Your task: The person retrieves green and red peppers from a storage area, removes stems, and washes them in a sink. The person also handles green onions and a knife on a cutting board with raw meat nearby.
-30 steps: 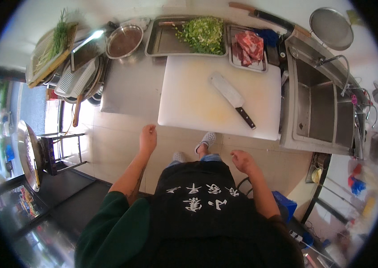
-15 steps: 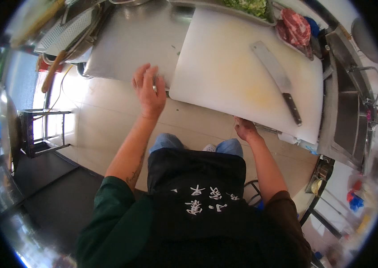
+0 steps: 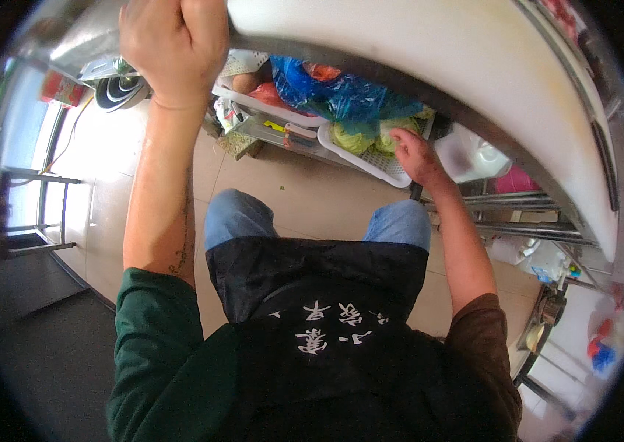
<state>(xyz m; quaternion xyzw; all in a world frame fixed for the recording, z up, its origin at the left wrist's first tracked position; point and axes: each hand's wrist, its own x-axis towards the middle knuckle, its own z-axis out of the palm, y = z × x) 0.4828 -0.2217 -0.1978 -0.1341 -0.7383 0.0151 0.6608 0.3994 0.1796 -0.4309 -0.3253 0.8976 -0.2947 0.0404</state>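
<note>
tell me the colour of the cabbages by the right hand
Pale green; the cabbages show best in the head view.

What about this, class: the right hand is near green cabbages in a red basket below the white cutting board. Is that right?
Not quite: the basket is white, not red, as the head view shows. The right hand is near green cabbages below the white cutting board.

Kitchen. Cabbages [image 3: 352,139] sit in a white basket [image 3: 365,169] on a low metal shelf [image 3: 262,130], blue bag [image 3: 293,82] beside, white cutting board [image 3: 415,37] above. Person wears black apron [image 3: 319,269]; floor [image 3: 290,199] tiled.
</note>
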